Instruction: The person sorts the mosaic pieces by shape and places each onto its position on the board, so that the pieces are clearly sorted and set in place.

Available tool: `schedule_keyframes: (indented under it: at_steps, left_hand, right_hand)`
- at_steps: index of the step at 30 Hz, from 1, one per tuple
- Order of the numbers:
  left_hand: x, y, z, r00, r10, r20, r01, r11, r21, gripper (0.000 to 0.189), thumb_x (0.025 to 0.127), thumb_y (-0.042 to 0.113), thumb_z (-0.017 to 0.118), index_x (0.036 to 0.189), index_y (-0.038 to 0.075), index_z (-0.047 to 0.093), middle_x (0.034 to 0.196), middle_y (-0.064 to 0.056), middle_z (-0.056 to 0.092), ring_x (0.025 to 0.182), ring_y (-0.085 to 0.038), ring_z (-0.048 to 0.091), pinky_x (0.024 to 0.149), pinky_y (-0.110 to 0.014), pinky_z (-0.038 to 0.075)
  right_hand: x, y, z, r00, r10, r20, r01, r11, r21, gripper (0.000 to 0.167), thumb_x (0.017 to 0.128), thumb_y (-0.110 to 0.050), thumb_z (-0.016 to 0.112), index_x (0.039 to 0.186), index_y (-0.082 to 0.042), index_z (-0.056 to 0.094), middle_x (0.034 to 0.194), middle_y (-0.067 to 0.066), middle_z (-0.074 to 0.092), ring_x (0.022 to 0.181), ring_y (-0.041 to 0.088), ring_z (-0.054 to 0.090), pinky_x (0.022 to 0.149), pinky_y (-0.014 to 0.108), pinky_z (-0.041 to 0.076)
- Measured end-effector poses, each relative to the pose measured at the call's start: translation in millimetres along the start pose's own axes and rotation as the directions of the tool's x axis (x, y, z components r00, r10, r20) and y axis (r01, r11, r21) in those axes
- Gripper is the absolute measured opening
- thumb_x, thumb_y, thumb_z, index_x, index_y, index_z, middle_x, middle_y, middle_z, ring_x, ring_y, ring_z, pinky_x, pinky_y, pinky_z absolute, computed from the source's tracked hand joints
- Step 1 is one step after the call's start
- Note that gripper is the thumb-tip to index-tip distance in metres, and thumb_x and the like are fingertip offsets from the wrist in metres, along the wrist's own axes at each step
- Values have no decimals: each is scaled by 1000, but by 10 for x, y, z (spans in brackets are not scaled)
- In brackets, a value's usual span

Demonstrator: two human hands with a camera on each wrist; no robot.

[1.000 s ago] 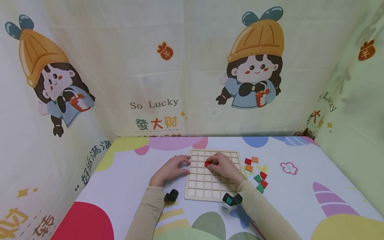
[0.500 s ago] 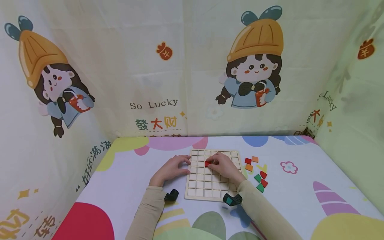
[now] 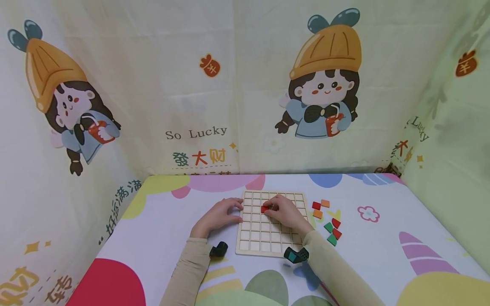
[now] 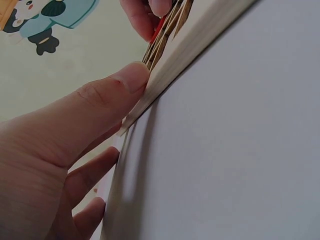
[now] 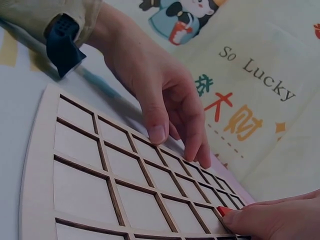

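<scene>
A pale wooden grid board (image 3: pixel 245 247) with square cells lies on the table. My left hand (image 3: pixel 219 216) rests at its left side, the thumb (image 4: pixel 131 79) on the frame's edge and the other fingers relaxed and spread along that side. Over the upper middle of the grid, my right hand (image 3: pixel 288 214) pinches a small red tile (image 3: pixel 264 209) between thumb and fingers, at one of the cells. In the right wrist view the red tile (image 5: pixel 223 210) shows just past the right thumb, low over the grid; the right fingers are largely hidden there.
Right of the board lie a red square tile (image 3: pixel 316 205), orange square tiles (image 3: pixel 325 203), and several red and green curved-edge tiles (image 3: pixel 331 240). Black wrist cameras (image 3: pixel 219 249) sit at both sleeves. A printed cloth wall (image 3: pixel 252 106) stands behind the table.
</scene>
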State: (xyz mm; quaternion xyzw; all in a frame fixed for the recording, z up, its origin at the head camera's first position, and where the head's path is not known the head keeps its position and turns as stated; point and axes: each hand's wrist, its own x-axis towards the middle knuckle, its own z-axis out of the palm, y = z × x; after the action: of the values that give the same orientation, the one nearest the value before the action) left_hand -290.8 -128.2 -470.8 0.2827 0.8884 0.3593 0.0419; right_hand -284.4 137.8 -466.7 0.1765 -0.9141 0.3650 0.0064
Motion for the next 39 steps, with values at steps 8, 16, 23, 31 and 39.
schedule_keyframes:
  at_steps: [8, 16, 23, 31, 39]
  left_hand:
    - [-1, 8, -2, 1000, -12, 8, 12, 1000, -8, 29, 84, 26, 78, 108, 15, 67, 141, -2, 54, 134, -23, 44, 113, -45, 32]
    - [1, -3, 8, 1000, -3, 6, 4, 1000, -19, 28, 83, 24, 79, 107, 14, 67, 140, -3, 54, 134, -24, 44, 114, -46, 30]
    - [-7, 7, 10, 1000, 3, 6, -3, 1000, -15, 29, 82, 22, 79, 107, 13, 67, 140, -3, 55, 134, -23, 44, 114, -43, 31]
    - [1, 21, -13, 1000, 5, 3, -5, 1000, 14, 29, 83, 22, 79, 107, 12, 67, 140, -3, 55, 134, -23, 44, 119, -44, 20]
    - [-8, 10, 2, 1000, -7, 4, 7, 1000, 8, 28, 83, 23, 79, 107, 14, 67, 141, -2, 54, 134, -23, 44, 118, -45, 23]
  right_hand:
    - [-1, 6, 8, 1000, 19, -4, -19, 1000, 9, 24, 87, -19, 75, 111, -15, 74, 95, -4, 61, 81, 15, 50, 72, 30, 46]
    - [-46, 12, -28, 1000, 11, -10, -11, 999, 45, 24, 88, -19, 74, 112, -14, 73, 100, -4, 64, 85, 14, 55, 79, 34, 49]
    - [-152, 78, -152, 999, 26, -22, -24, 994, 109, 30, 90, -24, 72, 118, -14, 71, 110, -3, 66, 94, 14, 60, 88, 38, 53]
    - [-292, 240, -449, 997, 12, -74, -5, 996, 89, 34, 92, -24, 69, 122, -8, 68, 117, 7, 66, 98, 21, 64, 86, 40, 55]
    - [-451, 476, -763, 987, 98, -124, -91, 994, 56, 40, 92, -30, 69, 124, -7, 65, 119, 11, 66, 99, 26, 63, 81, 37, 55]
